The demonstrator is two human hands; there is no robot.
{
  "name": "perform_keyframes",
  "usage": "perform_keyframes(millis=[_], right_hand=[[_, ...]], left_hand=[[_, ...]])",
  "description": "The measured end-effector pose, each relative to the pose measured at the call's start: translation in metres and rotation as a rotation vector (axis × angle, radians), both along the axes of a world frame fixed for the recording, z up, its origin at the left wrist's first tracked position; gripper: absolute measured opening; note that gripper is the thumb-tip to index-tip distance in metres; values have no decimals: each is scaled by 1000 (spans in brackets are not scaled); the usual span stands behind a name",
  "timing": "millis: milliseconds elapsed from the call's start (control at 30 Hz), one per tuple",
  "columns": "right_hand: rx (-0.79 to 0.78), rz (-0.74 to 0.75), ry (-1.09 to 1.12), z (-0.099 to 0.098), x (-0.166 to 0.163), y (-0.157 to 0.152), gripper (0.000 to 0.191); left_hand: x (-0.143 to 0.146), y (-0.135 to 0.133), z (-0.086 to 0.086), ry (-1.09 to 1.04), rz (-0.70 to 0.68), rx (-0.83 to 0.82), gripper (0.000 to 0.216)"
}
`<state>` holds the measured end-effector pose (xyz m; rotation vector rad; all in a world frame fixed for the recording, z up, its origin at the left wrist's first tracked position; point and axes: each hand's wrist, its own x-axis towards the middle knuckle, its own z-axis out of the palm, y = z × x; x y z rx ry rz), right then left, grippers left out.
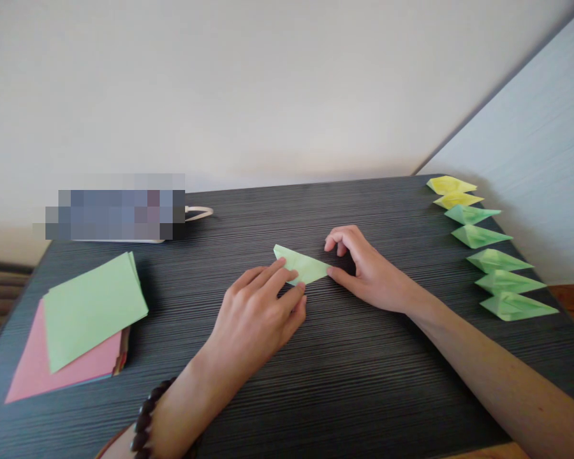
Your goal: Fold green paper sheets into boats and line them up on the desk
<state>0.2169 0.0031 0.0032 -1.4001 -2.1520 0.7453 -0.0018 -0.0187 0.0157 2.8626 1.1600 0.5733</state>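
A folded light green paper [309, 264], roughly triangular, lies on the dark table between my hands. My left hand [258, 307] rests on it from the left, fingers stretched out and tips pressing it down; part of its lower edge is hidden. At the paper's right point, the thumb of my right hand [363, 266] touches the tip. The other fingers of that hand are lifted and curled, apart from the thumb, with nothing between them.
At the left lies a stack of green sheets [95, 306] over pink sheets [26, 370]. A blurred-out device [115, 213] with a white cable [201, 211] stands at the back left. Folded yellow pieces [452, 185] and several folded green pieces [519, 306] line the right edge. A wall borders the back.
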Motion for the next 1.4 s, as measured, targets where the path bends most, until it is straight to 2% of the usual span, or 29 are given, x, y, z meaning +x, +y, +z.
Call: perform_keyframes(millis=[133,267,367,467,533,600,767,1033,1200,1400], right_hand=[[-26,15,27,2,2,0,32],[90,-25,-73,-3,-6,-4,35],[147,-25,-141,-7,-10,-5,38],[153,-14,-138,-9,-11,-5,31],[154,-11,-128,-8,-10,-4,30],[153,-8,-112,-7,-9,-4,30],[171,17,-52,-6,-9,-5,28],[245,77,-45,-7,-8,-4,12],[245,154,3,-8,-5,0,14],[165,75,-13,-9,-7,0,17]], left_hand=[[1,-2,-1,-3,7,-4,17],[4,-2,-5,-28,8,-36,18],[4,2,-11,-117,2,-121,18],[0,8,-16,-218,97,-166,22],[-4,12,-18,-185,190,-157,30],[-6,14,-19,-131,221,-161,32],[-6,15,-20,-180,191,-191,27],[-6,18,-19,-307,170,-260,16],[-8,23,-17,-326,157,-364,13],[-6,23,-14,-281,200,-392,11]])
